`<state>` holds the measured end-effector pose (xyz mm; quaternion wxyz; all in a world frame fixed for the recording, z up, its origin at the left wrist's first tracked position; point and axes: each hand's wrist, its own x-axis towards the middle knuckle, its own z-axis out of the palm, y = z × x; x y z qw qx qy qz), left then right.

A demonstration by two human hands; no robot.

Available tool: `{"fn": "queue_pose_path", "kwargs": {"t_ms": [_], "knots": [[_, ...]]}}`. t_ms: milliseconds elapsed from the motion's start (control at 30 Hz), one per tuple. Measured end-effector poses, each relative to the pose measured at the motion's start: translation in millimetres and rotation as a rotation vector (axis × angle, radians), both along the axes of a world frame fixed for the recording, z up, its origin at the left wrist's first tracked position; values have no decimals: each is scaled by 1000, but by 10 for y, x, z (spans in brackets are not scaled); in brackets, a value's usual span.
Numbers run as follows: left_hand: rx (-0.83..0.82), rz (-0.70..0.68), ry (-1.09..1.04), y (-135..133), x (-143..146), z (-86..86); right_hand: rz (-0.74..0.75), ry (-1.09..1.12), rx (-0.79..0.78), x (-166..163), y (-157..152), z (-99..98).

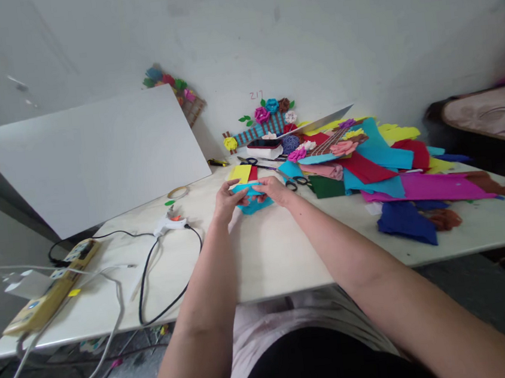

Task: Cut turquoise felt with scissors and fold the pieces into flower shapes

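Observation:
A small piece of bright blue felt or crepe paper (246,188) is stretched between my two hands over the table. My left hand (228,200) pinches its left end, and my right hand (273,191) pinches the right end. Another blue piece (257,206) lies just beneath my fingers. Beyond my hands lie a yellow square sheet (240,173) and a red piece (253,173), partly covered. Black-handled scissors (297,182) rest to the right of my right hand.
A white glue gun (170,223) with a black cord lies at left, near a yellow power strip (55,288). A tape roll (178,192) is behind it. Coloured sheets (380,160) pile up at right. A phone (264,144) and flower-decorated craft (268,124) stand by the wall.

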<state>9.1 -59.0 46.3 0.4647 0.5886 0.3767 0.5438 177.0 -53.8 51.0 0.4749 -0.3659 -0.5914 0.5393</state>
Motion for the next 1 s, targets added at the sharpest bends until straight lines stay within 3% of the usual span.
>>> {"fn": "queue_pose_path", "kwargs": {"t_ms": [400, 733, 1000], "knots": [[-89, 21, -34, -52, -2, 65, 6, -12, 11, 1, -7, 21], [-150, -110, 23, -36, -26, 4, 77, -146, 21, -13, -92, 64], [-64, 50, -108, 45, -21, -28, 156, 11, -52, 26, -49, 35]]}}
